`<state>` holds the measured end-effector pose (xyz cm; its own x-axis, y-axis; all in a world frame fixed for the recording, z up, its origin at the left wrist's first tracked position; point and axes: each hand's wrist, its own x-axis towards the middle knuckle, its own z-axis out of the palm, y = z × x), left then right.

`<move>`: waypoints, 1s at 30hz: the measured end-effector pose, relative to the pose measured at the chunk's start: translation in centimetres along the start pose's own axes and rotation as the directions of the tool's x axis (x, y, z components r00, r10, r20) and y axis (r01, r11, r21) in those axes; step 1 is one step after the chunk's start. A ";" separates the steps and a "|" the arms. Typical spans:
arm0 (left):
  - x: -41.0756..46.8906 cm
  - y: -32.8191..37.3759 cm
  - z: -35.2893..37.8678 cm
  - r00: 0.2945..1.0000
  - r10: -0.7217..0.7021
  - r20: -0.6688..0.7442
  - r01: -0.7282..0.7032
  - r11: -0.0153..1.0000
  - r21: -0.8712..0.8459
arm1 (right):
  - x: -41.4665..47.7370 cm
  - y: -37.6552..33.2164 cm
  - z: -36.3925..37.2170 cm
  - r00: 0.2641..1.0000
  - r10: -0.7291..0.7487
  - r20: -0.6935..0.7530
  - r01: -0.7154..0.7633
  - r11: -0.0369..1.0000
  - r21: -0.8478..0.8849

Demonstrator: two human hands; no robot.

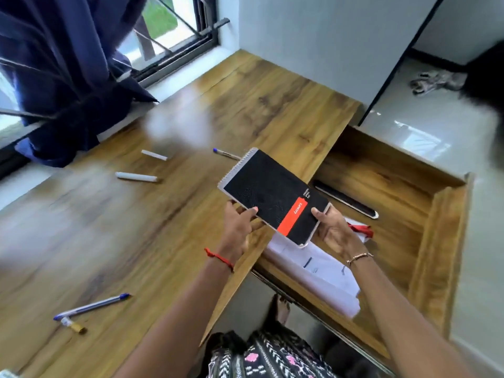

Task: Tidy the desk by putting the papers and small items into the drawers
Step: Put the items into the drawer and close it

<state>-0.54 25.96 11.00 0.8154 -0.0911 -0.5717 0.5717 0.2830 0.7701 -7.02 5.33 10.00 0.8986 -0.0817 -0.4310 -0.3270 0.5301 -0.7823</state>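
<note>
Two hands, left hand [240,225] and right hand [334,230], pinch a black spiral notebook [272,197] by its corners above the open drawer [441,233], apparently to lay it flat on the papers [321,279].

Window [163,25]: dark-framed, daylight outside, along the far edge of the desk [81,227].
Curtain [60,77]: navy, bunched at the far-left corner.
Wall [313,36]: pale grey.
Floor [403,118]: glossy pale tiles.
</note>
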 end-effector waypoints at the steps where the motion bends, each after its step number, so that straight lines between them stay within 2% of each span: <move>1: 0.0 -0.2 1.2 1.000 -0.001 0.030 0.000 1.000 0.030 | -0.1 -0.4 -1.0 0.999 -0.013 -0.029 0.013 1.000 0.009; 8: 1.2 -2.8 10.7 0.976 -0.008 0.216 -0.007 0.998 0.067 | -0.8 -3.6 -8.9 0.979 -0.072 -0.189 0.074 0.997 0.004; 14: 3.1 -4.2 16.1 0.928 -0.138 0.345 0.083 0.982 0.171 | -1.0 -6.9 -15.9 0.906 -0.140 -0.398 0.145 0.989 -0.018; 18: 5.4 -4.3 19.5 0.913 -0.182 0.366 0.104 0.969 0.223 | -0.8 -8.5 -20.7 0.849 -0.147 -0.508 0.133 0.989 -0.065; 20: 6.6 -4.6 20.7 0.909 -0.201 0.366 0.115 0.963 0.244 | -0.2 -9.0 -22.5 0.846 -0.159 -0.509 0.134 0.987 -0.085; 25: 9.5 -5.6 23.8 0.889 -0.206 0.410 0.050 0.932 0.360 | 2.9 -10.0 -26.0 0.847 -0.111 -0.521 0.057 0.991 -0.119; 30: 12.8 -6.6 26.0 0.895 -0.217 0.391 -0.005 0.870 0.493 | 7.4 -11.0 -27.2 0.807 -0.095 -0.582 0.009 0.989 -0.149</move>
<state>8.56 -1.86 5.96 0.6414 -0.5159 -0.5678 0.5387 -0.2242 0.8121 -4.73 -24.04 3.17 0.5864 -0.6081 -0.5352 -0.3586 0.3975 -0.8446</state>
